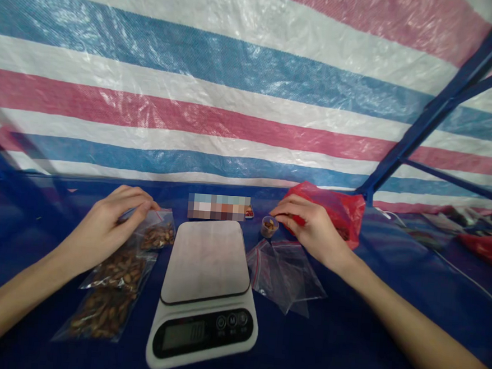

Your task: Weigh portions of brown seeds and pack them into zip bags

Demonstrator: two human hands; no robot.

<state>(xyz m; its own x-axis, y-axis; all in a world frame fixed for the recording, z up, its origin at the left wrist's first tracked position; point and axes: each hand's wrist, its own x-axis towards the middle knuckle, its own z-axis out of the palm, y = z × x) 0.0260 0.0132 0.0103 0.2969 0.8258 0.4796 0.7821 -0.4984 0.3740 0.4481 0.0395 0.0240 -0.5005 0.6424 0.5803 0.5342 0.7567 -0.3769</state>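
Left hand (106, 228) curls at the mouth of a nut-filled zip bag (158, 235), grip unclear; right hand (316, 229) pinches beside a small clear cup (269, 226), any held item hidden.

"What's everything sitting on?"

"A dark blue woven tarp (344, 349) spread flat."

"And on it?"

"A white digital kitchen scale (207, 260), clear zip bags of brown nuts (104, 312) left of it; empty clear zip bags (284, 274), a small clear plastic cup (269, 226) and a crumpled red plastic bag (347, 214) right."
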